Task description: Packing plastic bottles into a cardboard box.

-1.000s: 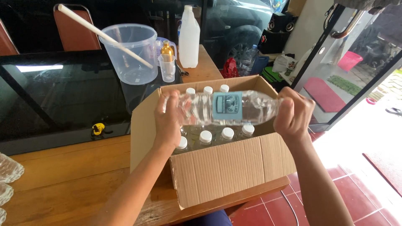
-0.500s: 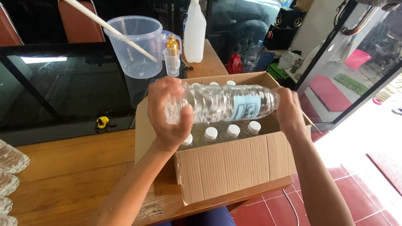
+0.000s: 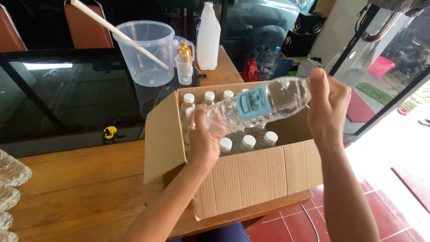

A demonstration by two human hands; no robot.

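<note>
I hold a clear plastic water bottle (image 3: pixel 260 105) with a pale blue label slantwise over an open cardboard box (image 3: pixel 251 177). My left hand (image 3: pixel 202 136) grips the bottle's lower end, and my right hand (image 3: pixel 326 107) cups its raised end. Which end carries the cap is hidden by my hands. Several upright bottles with white caps (image 3: pixel 226 143) stand packed inside the box below.
The box sits at the corner of a wooden table (image 3: pixel 76 188). Behind it lie a dark glass panel (image 3: pixel 67 98), a clear bucket with a stick (image 3: pixel 145 51), a white jug (image 3: pixel 208 38) and a small measuring cup (image 3: pixel 184 69). Crumpled clear bottles (image 3: pixel 9 179) lie at the left edge. Red floor tiles (image 3: pixel 398 197) are to the right.
The bottle has tilted from level to slanting, its right end raised. My left hand slid lower along it, my right hand lifted and opened around the end.
</note>
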